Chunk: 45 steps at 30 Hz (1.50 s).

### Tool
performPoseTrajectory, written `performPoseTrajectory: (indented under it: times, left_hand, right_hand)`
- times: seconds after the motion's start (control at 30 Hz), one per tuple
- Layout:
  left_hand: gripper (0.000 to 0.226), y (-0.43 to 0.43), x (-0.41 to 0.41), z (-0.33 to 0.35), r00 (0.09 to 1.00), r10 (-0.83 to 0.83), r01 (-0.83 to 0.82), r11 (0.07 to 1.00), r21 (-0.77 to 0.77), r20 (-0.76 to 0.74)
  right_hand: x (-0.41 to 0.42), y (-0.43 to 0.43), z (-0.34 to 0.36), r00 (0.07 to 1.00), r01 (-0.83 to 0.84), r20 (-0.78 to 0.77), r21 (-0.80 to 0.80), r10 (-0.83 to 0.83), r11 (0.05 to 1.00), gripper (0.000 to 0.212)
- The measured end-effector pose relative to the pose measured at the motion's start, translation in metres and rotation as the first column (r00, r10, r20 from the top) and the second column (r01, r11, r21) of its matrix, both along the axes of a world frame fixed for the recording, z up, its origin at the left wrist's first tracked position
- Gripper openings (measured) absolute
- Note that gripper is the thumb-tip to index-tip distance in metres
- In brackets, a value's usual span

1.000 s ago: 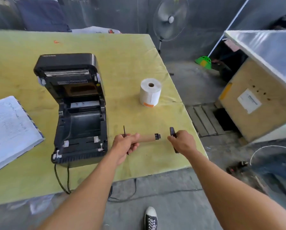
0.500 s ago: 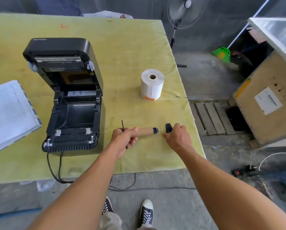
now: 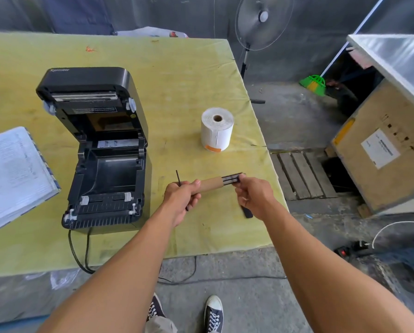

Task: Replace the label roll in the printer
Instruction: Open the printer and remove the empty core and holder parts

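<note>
Just to the right of the printer's [image 3: 105,164] front edge, we hold an empty brown cardboard core [image 3: 212,183] level over the table [image 3: 189,75], one hand at each end. Our left hand [image 3: 180,200] is wrapped tight round the core's left part, fingers curled right over it and the thumb lying along the top. A thin black flange [image 3: 178,176] shows edge-on at that hand, sticking out above and below the fist. Our right hand [image 3: 255,197] closes narrowly on the black spindle [image 3: 232,179] that juts from the core's right end, pinching it between thumb and fingertips. Part of the spindle shows bare between the core and that hand.

A small black end piece [image 3: 247,211] lies flat on the table under our right wrist, farther from the printer than the core. Whether the wrist touches it we cannot tell.

The printer stands with its lid tipped up and back, its roll bay showing dark plastic. Two cables [image 3: 77,255] run from its front edge off the table. To the printer's right, beyond our hands, the full white label roll [image 3: 216,129] stands on end, apart from everything else. To the printer's left lies an open book [image 3: 11,174] of written pages.
</note>
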<state>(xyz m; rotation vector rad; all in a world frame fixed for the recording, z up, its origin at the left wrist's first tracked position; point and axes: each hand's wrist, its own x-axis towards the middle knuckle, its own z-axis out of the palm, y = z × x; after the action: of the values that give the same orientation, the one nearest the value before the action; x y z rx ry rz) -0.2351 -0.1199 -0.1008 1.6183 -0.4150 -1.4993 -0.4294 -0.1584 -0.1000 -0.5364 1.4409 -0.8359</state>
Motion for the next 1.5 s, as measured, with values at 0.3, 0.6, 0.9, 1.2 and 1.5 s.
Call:
performPoseTrajectory:
  times: [0.3,0.6,0.9,1.2,1.5]
  left_hand:
    - [0.014,-0.001,0.021,-0.004,0.996,0.054,-0.054,0.999,0.007,0.069]
    - [0.015,-0.001,0.024,-0.003,0.997,0.039,-0.04,0.999,0.021,0.061]
    - [0.012,-0.011,0.018,-0.007,0.994,0.107,-0.107,0.994,0.011,0.037]
    - [0.013,-0.01,-0.007,0.007,0.995,0.074,-0.075,0.997,-0.025,-0.061]
    - [0.024,0.0,-0.016,0.003,0.986,0.136,-0.131,0.99,0.06,-0.096]
  right_hand:
    - [-0.04,-0.025,-0.002,0.909,-0.242,-0.367,-0.078,0.198,0.967,0.022]
    - [0.013,-0.028,-0.029,0.805,-0.446,-0.448,-0.023,0.39,0.895,0.022]
    - [0.002,-0.038,-0.02,0.824,-0.379,-0.494,-0.113,0.279,0.919,0.032]
    - [0.021,-0.013,-0.002,0.903,-0.43,0.001,-0.04,0.43,0.902,0.043]
    - [0.018,-0.019,0.002,0.997,-0.016,-0.076,-0.128,0.006,0.992,0.021]
